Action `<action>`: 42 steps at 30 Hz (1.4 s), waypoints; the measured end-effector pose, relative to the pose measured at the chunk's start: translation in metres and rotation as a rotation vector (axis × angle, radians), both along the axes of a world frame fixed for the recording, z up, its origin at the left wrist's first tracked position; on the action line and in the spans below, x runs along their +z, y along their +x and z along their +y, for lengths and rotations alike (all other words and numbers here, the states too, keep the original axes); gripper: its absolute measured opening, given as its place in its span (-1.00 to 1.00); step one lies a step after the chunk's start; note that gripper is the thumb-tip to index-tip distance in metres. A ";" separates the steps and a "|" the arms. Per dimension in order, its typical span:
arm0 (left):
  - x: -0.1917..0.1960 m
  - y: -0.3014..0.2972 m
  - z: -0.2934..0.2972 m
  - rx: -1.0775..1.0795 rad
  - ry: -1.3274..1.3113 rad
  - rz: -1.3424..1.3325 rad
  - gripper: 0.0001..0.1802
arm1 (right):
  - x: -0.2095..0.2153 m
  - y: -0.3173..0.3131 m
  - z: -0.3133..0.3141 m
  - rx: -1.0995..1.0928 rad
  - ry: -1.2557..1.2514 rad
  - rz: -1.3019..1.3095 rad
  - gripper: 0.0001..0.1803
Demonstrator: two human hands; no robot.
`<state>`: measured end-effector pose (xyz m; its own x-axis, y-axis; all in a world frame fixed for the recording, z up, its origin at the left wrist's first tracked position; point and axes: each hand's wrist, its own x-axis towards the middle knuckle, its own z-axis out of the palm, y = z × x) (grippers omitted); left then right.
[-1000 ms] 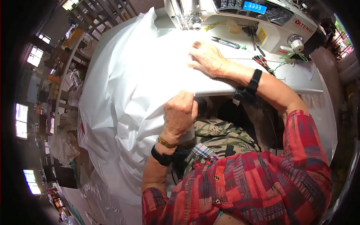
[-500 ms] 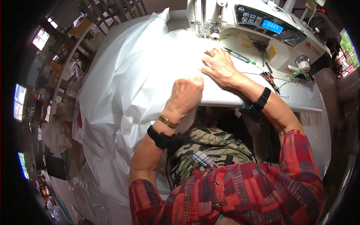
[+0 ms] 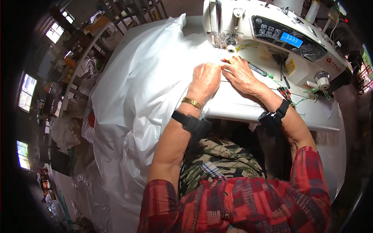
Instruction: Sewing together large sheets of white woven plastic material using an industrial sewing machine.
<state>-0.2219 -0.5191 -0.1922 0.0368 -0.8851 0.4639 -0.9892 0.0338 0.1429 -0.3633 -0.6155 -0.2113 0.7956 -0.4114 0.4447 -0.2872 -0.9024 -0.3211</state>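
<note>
A large sheet of thin white woven material (image 3: 136,77) spreads over the left of the sewing table and hangs down in folds beside me. My left hand (image 3: 204,80), closed like a fist, grips its right-hand part in front of the sewing machine (image 3: 246,25). Close beside it, my right hand (image 3: 241,77) has bent fingers and a thumb pressed together at the material's edge, just below the needle area. The fingertips of both hands nearly meet. Glare from the machine lamp washes out the material around the needle.
Right of my hands, a slim dark tool (image 3: 258,70), green threads and a small red-and-black item (image 3: 284,93) lie on the white table (image 3: 233,112). The machine's control panel (image 3: 289,37) is lit. Thread cones (image 3: 312,12) stand behind. Far left are chairs and a cluttered shelf.
My left hand has moved forward and right, up to my right hand. My right hand's spread fingers have drawn together at the material's edge. The whole view has shifted slightly.
</note>
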 end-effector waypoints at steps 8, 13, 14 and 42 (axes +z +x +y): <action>-0.014 -0.019 0.055 0.131 -0.012 0.070 -0.94 | 0.004 -0.005 -0.002 0.071 -0.041 0.014 -0.74; -0.016 -0.013 0.046 0.065 -0.009 0.079 -0.94 | 0.006 -0.003 0.001 0.040 -0.052 0.031 -0.75; -0.015 -0.011 0.043 0.069 0.029 0.081 -0.94 | 0.006 -0.003 0.001 0.044 -0.073 0.018 -0.75; 0.067 0.038 0.075 -0.247 0.067 0.396 -0.69 | 0.000 -0.011 -0.006 0.053 -0.038 0.094 -0.54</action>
